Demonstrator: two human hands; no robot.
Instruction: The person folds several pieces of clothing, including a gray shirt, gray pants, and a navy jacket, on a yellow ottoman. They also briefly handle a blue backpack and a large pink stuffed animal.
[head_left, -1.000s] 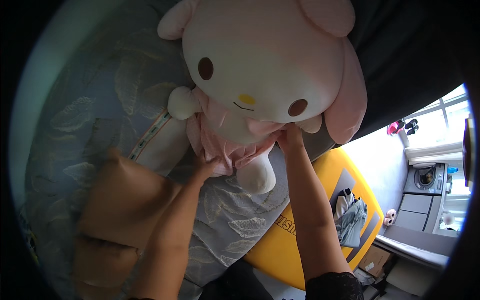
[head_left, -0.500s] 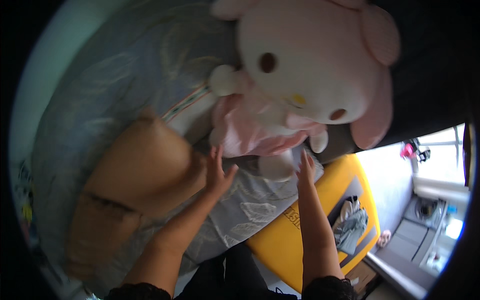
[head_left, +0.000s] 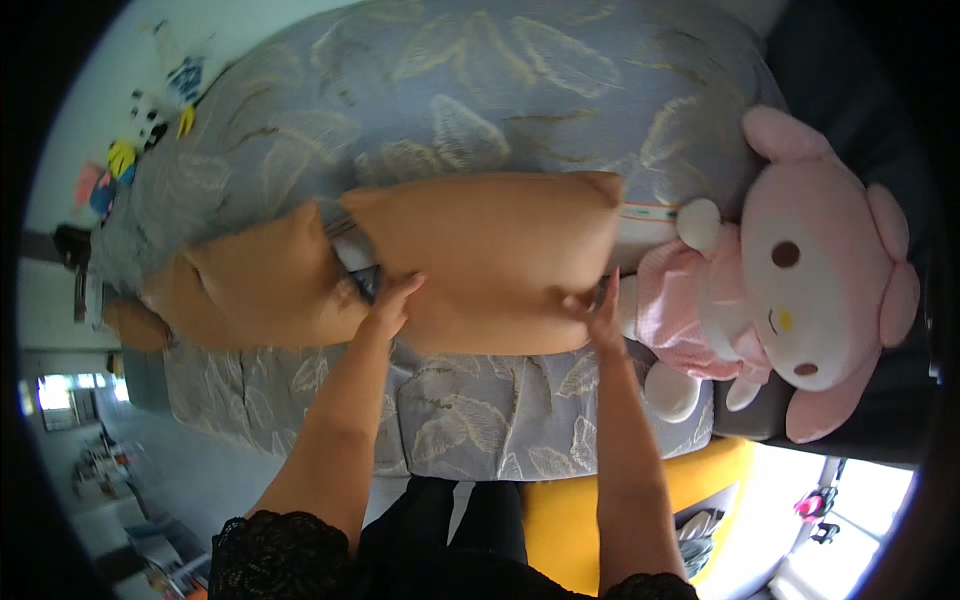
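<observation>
A tan cushion [head_left: 490,250] stands on a sofa or bed with a grey leaf-patterned cover [head_left: 460,420]. My left hand [head_left: 395,302] is at its lower left edge, thumb across the front. My right hand [head_left: 598,315] grips the lower right side, its thumb on the front face and fingers at the edge. Another tan cushion [head_left: 265,275] leans just left of my left hand. Right of the held cushion lies a large pink and white plush toy [head_left: 820,270] with long ears and a pink dress.
A further tan cushion [head_left: 138,324] sits at the far left. Small colourful toys [head_left: 120,160] line the back left edge. In front on the right is a yellow padded seat [head_left: 590,520] with grey cloth items [head_left: 697,540] on it. A dark backrest [head_left: 850,90] rises behind the plush.
My view has swung left, so the plush now appears farther right. My open hands have moved from near the plush onto the tan cushion and taken hold of its sides.
</observation>
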